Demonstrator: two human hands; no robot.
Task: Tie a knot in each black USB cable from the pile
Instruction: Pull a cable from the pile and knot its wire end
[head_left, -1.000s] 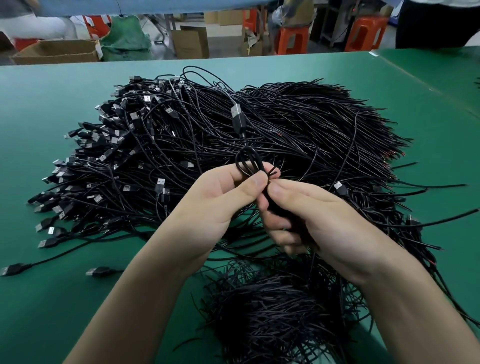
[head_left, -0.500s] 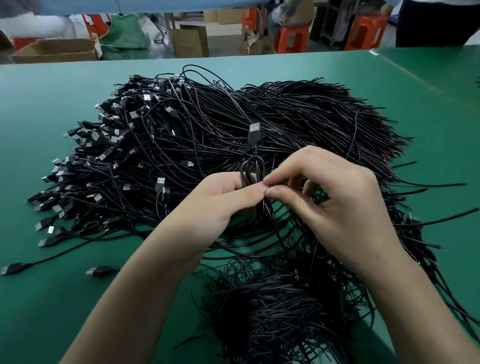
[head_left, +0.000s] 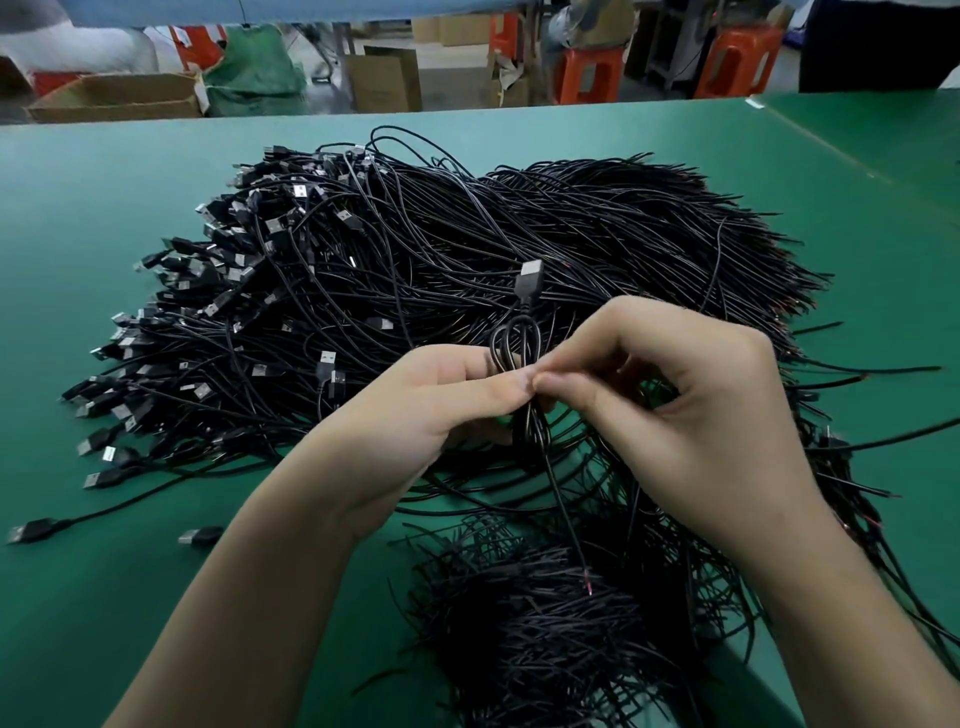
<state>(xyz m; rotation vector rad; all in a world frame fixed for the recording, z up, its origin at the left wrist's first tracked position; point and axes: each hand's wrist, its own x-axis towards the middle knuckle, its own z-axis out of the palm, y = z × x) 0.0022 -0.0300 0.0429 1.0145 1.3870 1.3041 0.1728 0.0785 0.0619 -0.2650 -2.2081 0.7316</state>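
- The left hand (head_left: 441, 410) pinches one black USB cable (head_left: 524, 431) between thumb and forefinger, just below a small loop (head_left: 511, 345) formed in the cable.
- The right hand (head_left: 691, 415) meets it tip to tip. Its thumb and forefinger pinch the same cable at the base of the loop, and its other fingers are curled loosely above the palm.
- The loop stands up from the pinch on the far side of the fingertips. The cable's USB plug (head_left: 530, 278) sticks out past the top of the loop, with its metal end pointing away from the person.
- Below the hands the held cable hangs down toward the near edge and ends in a bare, reddish tip (head_left: 588, 587).
- The pile of black USB cables (head_left: 415, 270) lies on the green table (head_left: 104, 208) beyond and under the hands. Its plugs crowd the left side and its loose tails fan out to the right.
- A second, denser heap of cable ends (head_left: 545, 649) lies near the person, between the forearms.
- Two stray plugs (head_left: 200, 535) lie on the table at the near left, apart from the pile.
- Past the far edge of the table stand cardboard boxes (head_left: 119, 96), a green sack (head_left: 254, 78) and orange stools (head_left: 589, 73).
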